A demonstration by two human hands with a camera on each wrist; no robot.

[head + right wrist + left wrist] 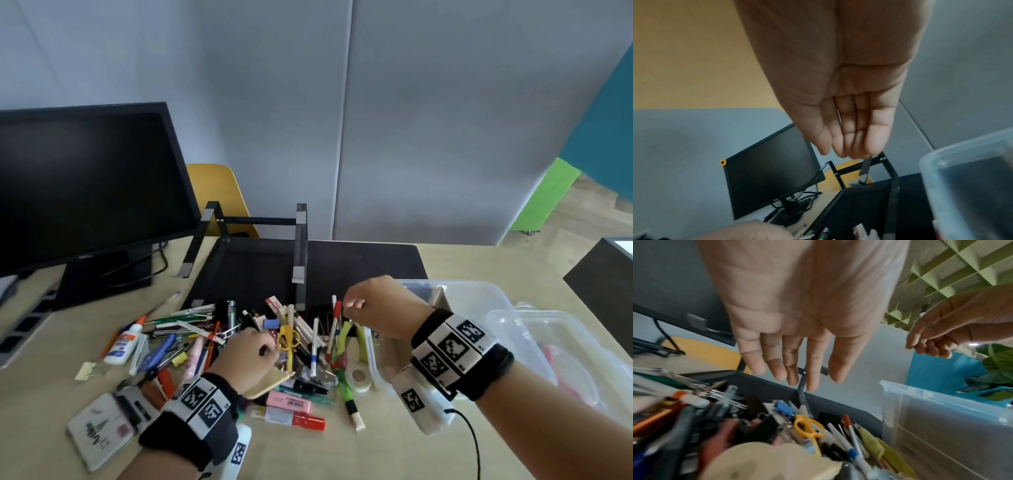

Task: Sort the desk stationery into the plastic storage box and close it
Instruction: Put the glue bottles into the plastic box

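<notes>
A heap of stationery (239,346) covers the desk: pens, markers, clips, yellow scissors (287,339) and a white glue bottle (125,344). My left hand (265,347) hovers just above the heap beside the scissors (807,428). The left wrist view shows its fingers (812,369) straight and holding nothing. My right hand (352,305) is raised over the heap's right edge, next to the clear plastic storage box (479,298). Its fingers (846,142) hang loosely and I see nothing in them. The box (941,418) stands open.
The box's clear lid (548,329) lies to its right. A tape roll (359,377) and a red marker (298,419) lie near the front. A monitor (85,181), a black laptop stand (260,246) on a dark mat (359,260) and a yellow chair (219,192) are behind.
</notes>
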